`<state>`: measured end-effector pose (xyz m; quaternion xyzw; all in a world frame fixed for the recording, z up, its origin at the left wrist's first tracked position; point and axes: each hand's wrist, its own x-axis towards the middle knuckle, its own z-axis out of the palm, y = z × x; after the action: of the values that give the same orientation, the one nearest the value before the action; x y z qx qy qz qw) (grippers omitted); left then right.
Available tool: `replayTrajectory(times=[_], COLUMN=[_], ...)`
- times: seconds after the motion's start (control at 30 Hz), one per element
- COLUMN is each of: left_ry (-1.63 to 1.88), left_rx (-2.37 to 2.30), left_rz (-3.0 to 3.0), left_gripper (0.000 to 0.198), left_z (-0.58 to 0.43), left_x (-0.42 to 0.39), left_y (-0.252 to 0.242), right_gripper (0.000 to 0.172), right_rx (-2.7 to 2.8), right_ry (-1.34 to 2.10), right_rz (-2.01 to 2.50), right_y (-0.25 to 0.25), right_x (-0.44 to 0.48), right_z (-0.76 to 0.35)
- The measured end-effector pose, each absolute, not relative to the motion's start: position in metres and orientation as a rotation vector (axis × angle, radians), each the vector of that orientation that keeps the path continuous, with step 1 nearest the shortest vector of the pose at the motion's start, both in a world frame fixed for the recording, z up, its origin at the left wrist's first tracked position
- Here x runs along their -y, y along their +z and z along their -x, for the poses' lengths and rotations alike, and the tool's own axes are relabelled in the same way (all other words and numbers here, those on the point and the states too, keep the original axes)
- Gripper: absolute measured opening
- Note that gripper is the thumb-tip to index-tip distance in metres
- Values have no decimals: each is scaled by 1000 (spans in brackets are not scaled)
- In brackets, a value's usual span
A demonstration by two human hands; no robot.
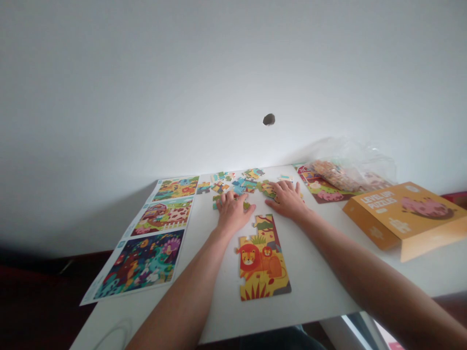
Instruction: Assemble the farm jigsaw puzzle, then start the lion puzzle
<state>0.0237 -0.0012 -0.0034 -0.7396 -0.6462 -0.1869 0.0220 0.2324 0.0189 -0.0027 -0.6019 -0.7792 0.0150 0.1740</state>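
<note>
My left hand (233, 211) rests over a few loose puzzle pieces, its fingers spread and partly covering them. To its right, my right hand (288, 198) lies with fingers apart on other pieces at the edge of the pile. Loose jigsaw pieces (245, 185) in blue, yellow and green are scattered just beyond both hands. Between my forearms lies a joined section of lion puzzle (263, 262), showing two lions, grass and part of a tree. Its left and upper edges are stepped with tabs and notches. What lies beneath my palms is hidden.
A reference sheet (146, 257) with three pictures lies at the left table edge. On the right stand a yellow puzzle box (412, 214) and a clear plastic bag of pieces (339, 172) over a farm picture (330, 195). A white wall (219, 87) with a hole rises behind the table.
</note>
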Motion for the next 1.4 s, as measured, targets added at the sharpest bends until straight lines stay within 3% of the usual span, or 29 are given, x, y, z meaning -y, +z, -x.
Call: replayTrajectory(times=[0.23, 0.8, 1.03, 1.4], left_ry=[-632, -626, -624, -611], left_rx=[2076, 2101, 2113, 2130], left_rz=[2198, 2202, 2205, 2194], left_gripper=[41, 38, 38, 36], left_z=[-22, -22, -23, -23], left_x=[-1, -1, 0, -1], left_y=[-6, -5, -4, -3], right_gripper=[46, 36, 50, 46], right_rx=[2132, 1825, 2166, 2206], right_ry=[46, -77, 84, 157], right_rz=[1764, 1940, 1700, 1630], right_y=[-2, 1, 6, 0], right_x=[-21, -22, -17, -21], right_z=[-234, -245, -238, -239])
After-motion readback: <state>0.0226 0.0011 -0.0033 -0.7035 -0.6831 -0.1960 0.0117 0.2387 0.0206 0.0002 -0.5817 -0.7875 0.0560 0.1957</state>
